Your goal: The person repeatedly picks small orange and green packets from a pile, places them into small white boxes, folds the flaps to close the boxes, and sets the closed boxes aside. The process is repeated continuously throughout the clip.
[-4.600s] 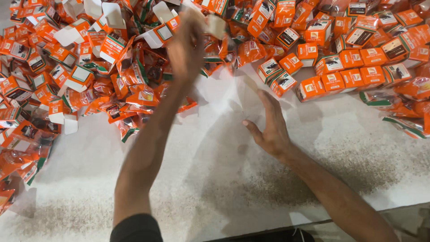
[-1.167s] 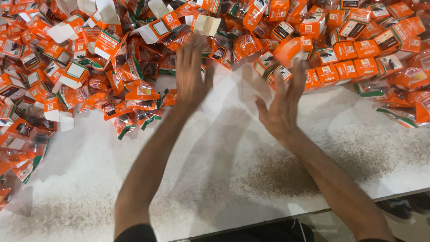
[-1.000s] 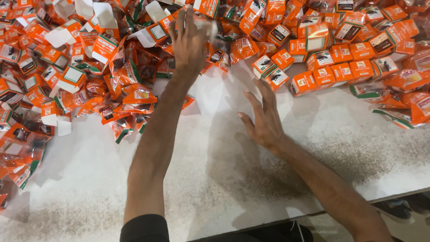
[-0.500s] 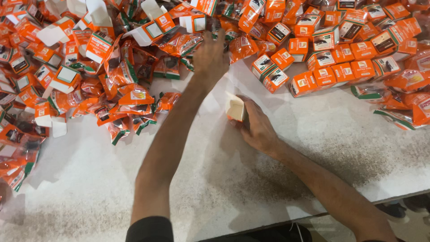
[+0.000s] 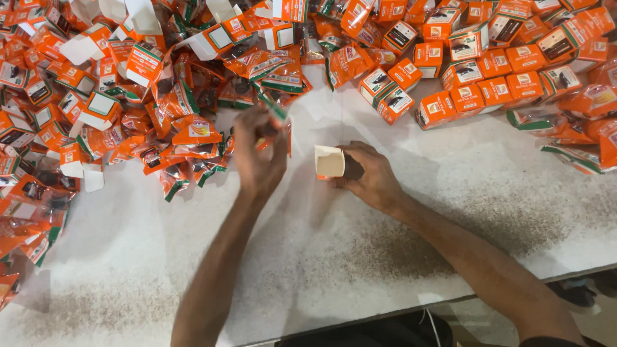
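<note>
**Open carton in one hand, pouch in the other**

At the centre of the frame, the right hand [image 5: 369,177] has its grip closed around a small orange carton [image 5: 331,162], open end facing left, resting on the white bench [image 5: 308,257]. Just left of it, the left hand [image 5: 259,154] pinches an orange pouch [image 5: 277,122]. Heaps of orange cartons and pouches [image 5: 128,90] fill the top and left of the frame.

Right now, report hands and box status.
Left hand gripping orange sachet. Right hand holding open small box on table. Nothing between them.
</note>
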